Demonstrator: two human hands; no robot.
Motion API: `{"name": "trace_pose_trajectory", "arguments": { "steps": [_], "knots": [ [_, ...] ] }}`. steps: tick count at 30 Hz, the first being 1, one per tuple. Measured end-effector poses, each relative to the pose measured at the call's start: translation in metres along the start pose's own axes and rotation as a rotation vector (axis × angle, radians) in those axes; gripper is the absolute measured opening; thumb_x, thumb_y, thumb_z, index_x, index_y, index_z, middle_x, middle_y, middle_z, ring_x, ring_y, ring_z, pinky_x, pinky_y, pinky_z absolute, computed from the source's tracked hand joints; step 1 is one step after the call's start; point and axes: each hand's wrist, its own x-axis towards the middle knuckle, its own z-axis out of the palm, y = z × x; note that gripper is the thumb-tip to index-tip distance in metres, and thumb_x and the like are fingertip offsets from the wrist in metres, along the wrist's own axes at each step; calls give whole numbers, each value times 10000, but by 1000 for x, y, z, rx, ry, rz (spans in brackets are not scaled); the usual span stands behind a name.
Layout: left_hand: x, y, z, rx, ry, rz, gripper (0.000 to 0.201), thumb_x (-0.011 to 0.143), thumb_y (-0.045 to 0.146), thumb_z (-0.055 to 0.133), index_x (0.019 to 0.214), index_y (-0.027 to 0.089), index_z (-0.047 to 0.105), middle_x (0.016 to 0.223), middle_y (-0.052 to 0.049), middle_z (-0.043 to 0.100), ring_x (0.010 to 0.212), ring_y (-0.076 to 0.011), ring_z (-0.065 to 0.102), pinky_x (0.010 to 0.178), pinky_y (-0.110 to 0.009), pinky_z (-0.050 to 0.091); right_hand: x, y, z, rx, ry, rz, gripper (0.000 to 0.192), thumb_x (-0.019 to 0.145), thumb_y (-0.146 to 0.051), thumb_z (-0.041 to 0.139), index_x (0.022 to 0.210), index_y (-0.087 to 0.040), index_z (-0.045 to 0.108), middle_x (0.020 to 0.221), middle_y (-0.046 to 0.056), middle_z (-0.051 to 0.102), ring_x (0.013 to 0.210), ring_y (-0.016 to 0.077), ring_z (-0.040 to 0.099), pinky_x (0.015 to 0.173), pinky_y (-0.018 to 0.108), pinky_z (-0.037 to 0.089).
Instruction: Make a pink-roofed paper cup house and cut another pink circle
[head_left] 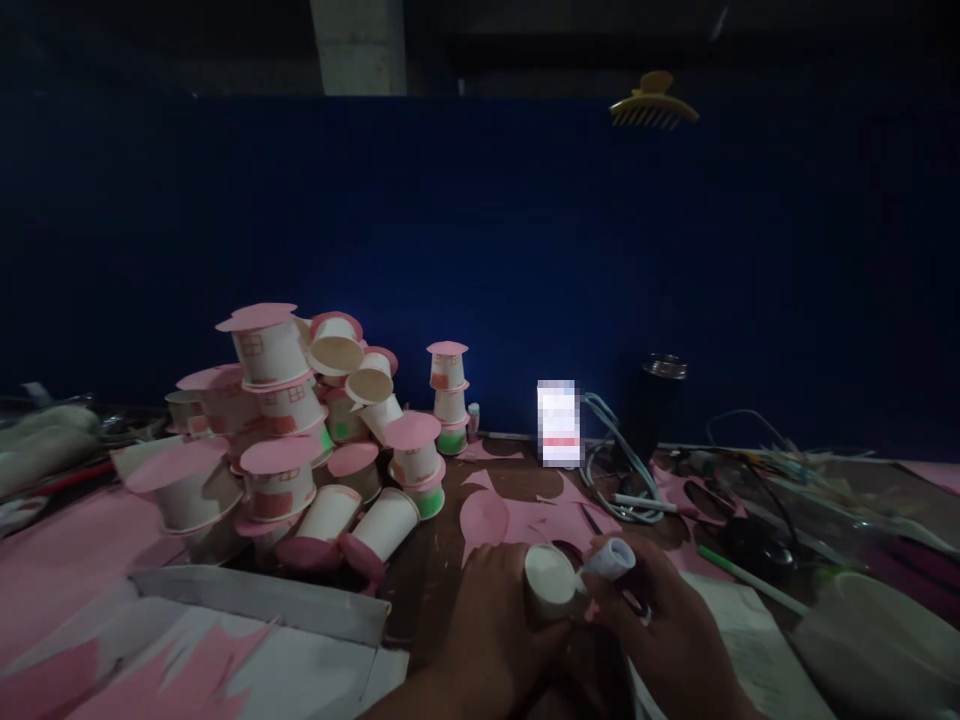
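At the front middle of the head view, my left hand (pixel 487 615) is wrapped round a white paper cup (pixel 551 578), its round pale end facing up. My right hand (pixel 664 625) is closed on a small white glue bottle (pixel 613 560). The bottle's narrow tip is at the right edge of the cup; whether it touches I cannot tell. Pink paper scraps (pixel 510 515) lie just beyond both hands. To the left stands a pile of paper cups (pixel 274 350) with pink paper discs on them, some stacked and some on their sides, several with printed doors and windows.
A white box (pixel 262 600) with pink paper pieces lies front left. Behind my hands are a blurred bright screen (pixel 559 425), a coiled cable (pixel 626 480) and a dark flask (pixel 656 410). Scissors (pixel 709 500), a green pen (pixel 750 580) and a plastic container (pixel 877 630) are right.
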Motion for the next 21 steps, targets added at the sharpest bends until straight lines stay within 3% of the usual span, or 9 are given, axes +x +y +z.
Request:
{"name": "trace_pose_trajectory", "arguments": {
  "steps": [13, 21],
  "knots": [
    [1, -1, 1, 16, 7, -18, 379, 632, 318, 722, 999, 265, 644, 991, -7, 653, 937, -240, 522, 851, -350, 353, -3, -5, 5, 51, -41, 62, 176, 843, -351, 604, 972, -231, 594, 788, 7, 680, 651, 167, 670, 582, 214, 554],
    [0, 0, 1, 38, -1, -17, 394, 631, 317, 728, 1004, 236, 634, 1003, -27, 649, 941, -248, 518, 851, -355, 360, -1, -14, 5, 63, 0, 109, 218, 808, -379, 638, 955, -224, 597, 768, 4, 682, 643, 171, 660, 593, 225, 537]
  ]
}}
